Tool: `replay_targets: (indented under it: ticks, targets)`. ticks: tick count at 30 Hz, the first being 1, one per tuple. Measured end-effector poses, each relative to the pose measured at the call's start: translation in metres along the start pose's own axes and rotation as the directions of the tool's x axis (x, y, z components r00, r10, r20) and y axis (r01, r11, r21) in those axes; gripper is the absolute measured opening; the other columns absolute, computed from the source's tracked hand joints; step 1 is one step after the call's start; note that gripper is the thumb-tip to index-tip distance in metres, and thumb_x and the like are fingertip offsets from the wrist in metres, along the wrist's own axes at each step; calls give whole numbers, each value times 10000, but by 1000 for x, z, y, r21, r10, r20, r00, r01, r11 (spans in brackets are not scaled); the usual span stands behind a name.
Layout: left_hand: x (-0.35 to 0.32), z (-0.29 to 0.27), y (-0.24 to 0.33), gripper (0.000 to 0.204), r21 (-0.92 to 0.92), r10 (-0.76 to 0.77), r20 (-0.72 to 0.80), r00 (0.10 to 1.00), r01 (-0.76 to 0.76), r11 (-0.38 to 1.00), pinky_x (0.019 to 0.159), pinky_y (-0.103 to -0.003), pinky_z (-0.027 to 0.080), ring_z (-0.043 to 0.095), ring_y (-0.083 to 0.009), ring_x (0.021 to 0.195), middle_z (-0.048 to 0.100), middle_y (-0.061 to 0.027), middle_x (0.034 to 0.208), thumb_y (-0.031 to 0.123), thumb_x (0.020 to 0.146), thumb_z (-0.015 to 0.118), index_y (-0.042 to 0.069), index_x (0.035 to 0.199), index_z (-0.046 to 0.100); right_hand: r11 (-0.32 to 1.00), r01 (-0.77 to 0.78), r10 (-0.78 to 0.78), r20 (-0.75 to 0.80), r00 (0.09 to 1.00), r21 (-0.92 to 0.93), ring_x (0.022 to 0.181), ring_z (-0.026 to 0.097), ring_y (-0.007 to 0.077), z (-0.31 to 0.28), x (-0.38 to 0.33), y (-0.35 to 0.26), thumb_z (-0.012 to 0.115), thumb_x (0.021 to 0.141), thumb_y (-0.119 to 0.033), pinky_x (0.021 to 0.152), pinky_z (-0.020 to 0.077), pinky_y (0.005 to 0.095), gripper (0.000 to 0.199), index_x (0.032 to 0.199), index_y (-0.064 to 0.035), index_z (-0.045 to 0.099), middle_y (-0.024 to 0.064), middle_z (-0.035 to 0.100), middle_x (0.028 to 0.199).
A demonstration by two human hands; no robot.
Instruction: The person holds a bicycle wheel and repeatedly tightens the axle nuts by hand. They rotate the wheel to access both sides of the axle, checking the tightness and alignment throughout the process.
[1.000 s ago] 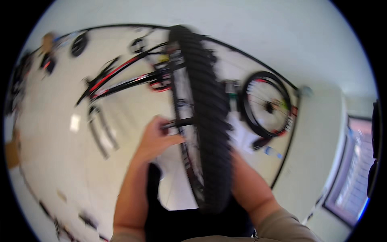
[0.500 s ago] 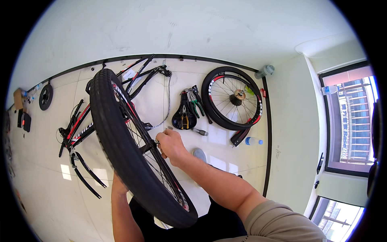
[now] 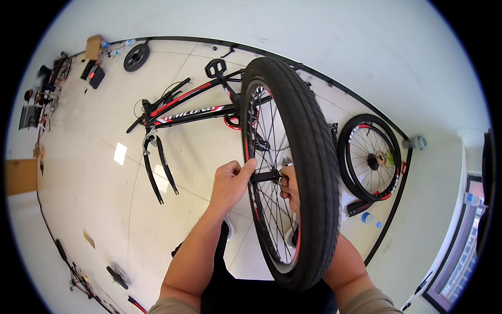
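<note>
Between the two bare hands, a bicycle wheel with black knobby tyre and black-and-red rim (image 3: 308, 152) stands nearly upright, in front of the person's black trousers (image 3: 251, 298). The left hand (image 3: 230, 183) is at the near left end of the black cylindrical hub (image 3: 265, 177); its thumb lies extended along the top, while the other fingers are curled in, so the grip is narrow and holds this end. The right hand (image 3: 292, 188) is seen partly behind spokes and tyre; its fingers are bent closely around the opposite end of the hub, but their tips I cannot tell completely.

Beyond the wheel, to the left, a black, red and white bicycle frame (image 3: 193, 114) lies on the cream tiled floor (image 3: 104, 209), with a black two-legged fork (image 3: 152, 178) at its front. A black flat pedal (image 3: 215, 68) is near the wall side of the frame. To the right, a second bicycle wheel with black tyre (image 3: 343, 157) lies near a clear plastic bottle with blue cap (image 3: 371, 220).
</note>
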State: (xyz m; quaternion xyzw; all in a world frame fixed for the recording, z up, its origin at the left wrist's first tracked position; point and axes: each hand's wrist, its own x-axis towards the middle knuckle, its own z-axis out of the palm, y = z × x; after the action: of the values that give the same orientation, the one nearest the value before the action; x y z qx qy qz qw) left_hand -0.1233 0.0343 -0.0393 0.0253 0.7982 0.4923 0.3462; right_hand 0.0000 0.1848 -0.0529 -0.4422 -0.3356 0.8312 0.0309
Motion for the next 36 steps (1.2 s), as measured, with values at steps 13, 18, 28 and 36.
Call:
replay_targets:
  ticks: [13,18,28,36]
  targets:
    - [-1,4,-13,529,-112,19,65,998,-12,994,591,-319,431,483,-132,643,564,-55,650,442,991,593,-13,723,568,984,-8,-32,-218,975,-178,472,306,90,26,-16,-25,549,896,-97,434,272,300,101,848,-50,475,-3,414,600]
    - [1,0,-4,487,-33,7,27,1000,-6,999,562,-305,415,480,-113,612,558,-43,640,405,981,607,-2,720,550,988,2,-31,-187,982,-152,467,320,92,23,-11,-17,574,893,-106,432,283,301,117,864,-43,480,6,433,604]
    - [-18,-4,31,219,-58,-3,60,998,6,998,578,-261,469,571,-85,646,639,-25,752,180,992,616,-18,897,608,991,13,-36,-176,984,-131,473,372,97,15,-5,-10,618,879,-101,430,317,294,130,914,-15,528,19,483,636]
    - [-5,-2,9,376,-178,-155,122,980,176,968,769,-392,598,699,-255,841,692,-150,1050,264,1018,466,-40,1178,616,993,-59,42,-163,986,-106,472,333,85,19,-10,-17,618,885,-92,454,296,285,120,881,-64,501,0,459,629]
